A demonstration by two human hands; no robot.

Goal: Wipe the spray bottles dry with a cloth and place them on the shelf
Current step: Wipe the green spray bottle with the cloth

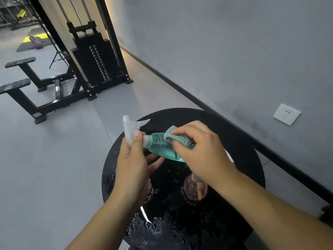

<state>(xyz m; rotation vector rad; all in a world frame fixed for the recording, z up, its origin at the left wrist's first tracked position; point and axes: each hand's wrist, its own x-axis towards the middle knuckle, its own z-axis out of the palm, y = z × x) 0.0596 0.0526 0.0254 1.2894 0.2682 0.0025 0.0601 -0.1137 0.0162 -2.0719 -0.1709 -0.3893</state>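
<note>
Green bottle point(162, 150) is lying sideways above the wet worktop point(243, 150); my left hand point(133, 159) is gripping its neck, my right hand point(200, 150) is pressing the cloth point(175, 137) around it. I should be turning it slowly.

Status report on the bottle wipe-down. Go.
Left hand grips teal spray bottle at the neck. Right hand presses cloth on its body. Two pink bottles wait on wet black table. Nothing blocking.

Teal spray bottle point(158, 147) lying sideways, grey-green cloth point(177, 138) wrapped over its body.
Clear trigger head points left; two pink bottles point(195, 188) stand on the wet black counter point(243, 159).
</note>
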